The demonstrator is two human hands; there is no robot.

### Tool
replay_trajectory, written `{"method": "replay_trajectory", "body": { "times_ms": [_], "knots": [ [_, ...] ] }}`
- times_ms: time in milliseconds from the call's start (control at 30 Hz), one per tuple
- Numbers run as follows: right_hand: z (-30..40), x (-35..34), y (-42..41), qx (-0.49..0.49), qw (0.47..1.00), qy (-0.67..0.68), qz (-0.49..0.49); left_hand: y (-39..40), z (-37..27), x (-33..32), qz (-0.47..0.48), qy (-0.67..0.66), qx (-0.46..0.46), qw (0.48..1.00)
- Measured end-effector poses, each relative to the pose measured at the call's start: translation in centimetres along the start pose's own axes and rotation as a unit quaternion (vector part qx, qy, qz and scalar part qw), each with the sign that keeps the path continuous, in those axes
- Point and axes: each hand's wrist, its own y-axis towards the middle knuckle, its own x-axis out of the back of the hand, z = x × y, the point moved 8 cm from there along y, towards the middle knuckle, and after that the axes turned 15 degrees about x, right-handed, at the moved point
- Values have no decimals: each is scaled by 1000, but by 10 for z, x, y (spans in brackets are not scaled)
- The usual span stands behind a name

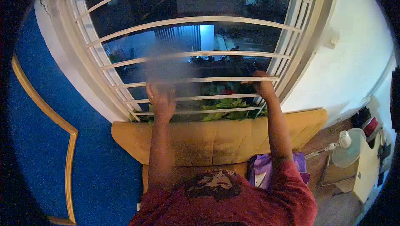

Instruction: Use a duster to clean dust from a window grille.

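Observation:
Before me, pale horizontal bars (218, 53) cross a dark window. My left hand (161, 102) is raised at the lower left part of the bars, with a blurred greyish thing (170, 66), perhaps a cloth, above its fingers. Motion blur hides how the fingers meet it. At the right end of the lower bars, my right hand (262, 84) is bent around or against one bar; its fingertips are partly hidden, so its grip is unclear. Green leaves (229, 105) show behind the lowest bars.
A padded tan sofa back (218, 141) stands below the window. Purple fabric (262, 166) lies by my right arm. To the right are a white standing fan (343, 151) and a pale table (367, 173). A blue wall (103, 163) with wooden moulding (70, 154) is on the left.

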Motion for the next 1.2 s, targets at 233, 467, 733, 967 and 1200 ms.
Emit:
{"method": "replay_trajectory", "body": {
  "times_ms": [233,467,733,967,1200],
  "knots": [
    [-9,-23,-29,-109,992,37,54,3,-6,7,-3,16,-26,1000],
    [45,-11,-22,-10,996,-76,43,5,-6,12,-2,-12,-16,1000],
    [95,30,-49,-68,985,-149,-57,4,2,17,42,-43,-13,998],
    [103,63,-93,-190,965,-56,-171,8,-2,29,57,-94,29,994],
    [100,58,-176,-357,911,-94,-183,16,-11,36,54,-101,17,993]
  ]
}}
